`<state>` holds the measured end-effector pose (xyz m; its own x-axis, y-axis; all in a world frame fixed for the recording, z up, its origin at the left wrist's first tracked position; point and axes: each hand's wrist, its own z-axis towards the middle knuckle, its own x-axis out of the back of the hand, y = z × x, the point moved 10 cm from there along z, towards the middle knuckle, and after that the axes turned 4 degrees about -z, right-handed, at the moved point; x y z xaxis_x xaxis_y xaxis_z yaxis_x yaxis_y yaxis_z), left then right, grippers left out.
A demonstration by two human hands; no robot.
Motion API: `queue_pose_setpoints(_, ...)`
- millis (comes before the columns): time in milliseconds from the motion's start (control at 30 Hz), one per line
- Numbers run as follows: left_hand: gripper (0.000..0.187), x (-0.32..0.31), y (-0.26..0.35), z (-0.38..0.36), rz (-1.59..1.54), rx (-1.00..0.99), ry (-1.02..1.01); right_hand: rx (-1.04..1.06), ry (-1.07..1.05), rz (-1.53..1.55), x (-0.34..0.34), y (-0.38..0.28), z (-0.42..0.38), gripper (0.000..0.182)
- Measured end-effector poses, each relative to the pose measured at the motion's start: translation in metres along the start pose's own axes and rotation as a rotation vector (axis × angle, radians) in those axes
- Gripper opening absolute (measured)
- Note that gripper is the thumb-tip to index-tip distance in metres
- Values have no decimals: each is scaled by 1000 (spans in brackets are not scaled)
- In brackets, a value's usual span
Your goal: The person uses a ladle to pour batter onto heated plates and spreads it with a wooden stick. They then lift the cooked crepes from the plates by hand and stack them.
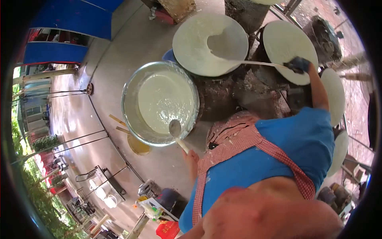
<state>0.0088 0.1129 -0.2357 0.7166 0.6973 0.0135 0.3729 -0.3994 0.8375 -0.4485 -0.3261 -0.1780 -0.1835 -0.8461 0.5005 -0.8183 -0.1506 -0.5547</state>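
Note:
My left hand [192,156] grips the pale handle of a ladle [175,128], whose scoop is over the near edge of a large metal bowl [126,119] of pale batter [165,95]. My right hand [298,65], in a dark glove, is closed on a long thin spreader [258,63]. Its far end reaches over a round griddle [229,46] coated with pale batter [191,40]. A bare grey patch shows in that coating. Under my right hand lies a second pale-covered round griddle [290,44].
More pale round griddles [333,95] curve along my right side. A motor-like machine [324,38] stands beyond them. A yellow container [138,145] with wooden sticks sits beside the bowl. At far left, a cart [105,185] carries white pitchers. Blue panels [71,18] stand upper left.

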Motion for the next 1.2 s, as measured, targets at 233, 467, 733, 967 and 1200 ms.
queue_pose_setpoints(233,65,43,-2,21,-202,335,-42,25,777,116,-191,-84,12,25)
queue_pose_setpoints(467,67,44,18,-10,-210,262,-211,-184,921,-166,-196,-122,22,25)
queue_pose_setpoints(733,38,29,12,-40,-548,241,-293,-208,1057,-97,-169,-149,41,26)
queue_pose_setpoints(967,22,27,-3,-32,-725,356,-422,-209,977,47,-118,-80,-1,30)
queue_pose_setpoints(1200,10,-27,-2,-35,-887,562,-558,32,880,-149,-169,-108,62,35)
